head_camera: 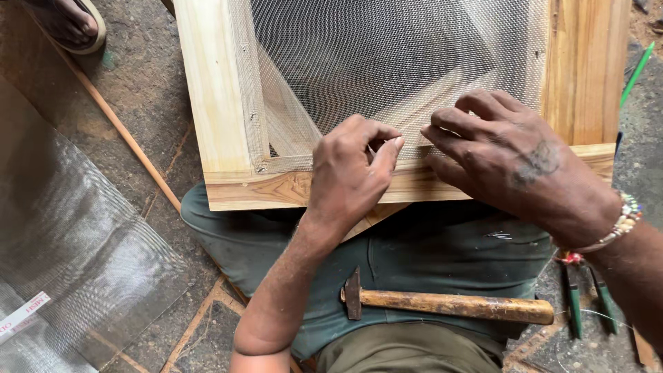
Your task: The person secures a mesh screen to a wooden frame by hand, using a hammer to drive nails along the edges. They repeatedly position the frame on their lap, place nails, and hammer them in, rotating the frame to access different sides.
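Left hand [349, 169] pinches something too small to see against the fine grey wire mesh [387, 62], at the pale wooden frame's [290, 188] lower rail. Right hand [507, 155], fingers curled, presses the mesh flat beside it. Wooden-handled hammer [449, 304] rests on the lap below; keeping the mesh taut matters.

Pinched wire mesh [387, 62] against wooden frame [228, 103] with both hands, left [349, 173] and right [507, 155]; hammer [442, 304] lay on lap.
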